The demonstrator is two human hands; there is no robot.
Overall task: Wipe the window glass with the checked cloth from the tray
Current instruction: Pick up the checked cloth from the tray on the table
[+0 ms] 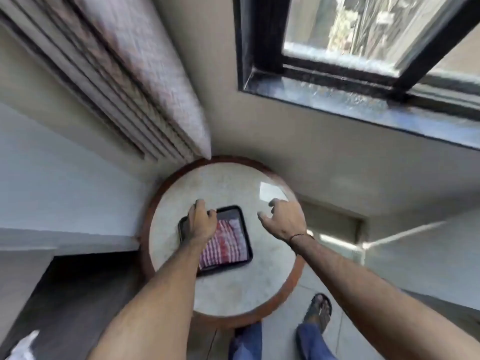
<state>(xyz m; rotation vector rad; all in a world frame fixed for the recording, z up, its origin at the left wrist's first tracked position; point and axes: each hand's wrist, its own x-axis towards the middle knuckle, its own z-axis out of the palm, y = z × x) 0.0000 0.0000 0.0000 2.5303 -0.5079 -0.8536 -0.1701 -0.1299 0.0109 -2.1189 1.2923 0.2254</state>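
Checked cloth [228,242] — red-and-white, rumpled, in black tray [248,245], untouched

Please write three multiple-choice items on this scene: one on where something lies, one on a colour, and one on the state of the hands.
1. Where does the checked cloth lie?
A. on the window sill
B. in the black tray on the round table
C. on the floor

2. What colours is the cloth?
A. blue and yellow
B. green and black
C. red and white

3. What are the hands doing?
A. both open, holding nothing
B. the right hand wipes the glass
C. both grip the cloth

Answers:
1 B, the cloth sits inside the tray's rim.
2 C, its stripes show red and white.
3 A, the left hand hangs over the tray's left edge and the right hand is spread over bare tabletop.
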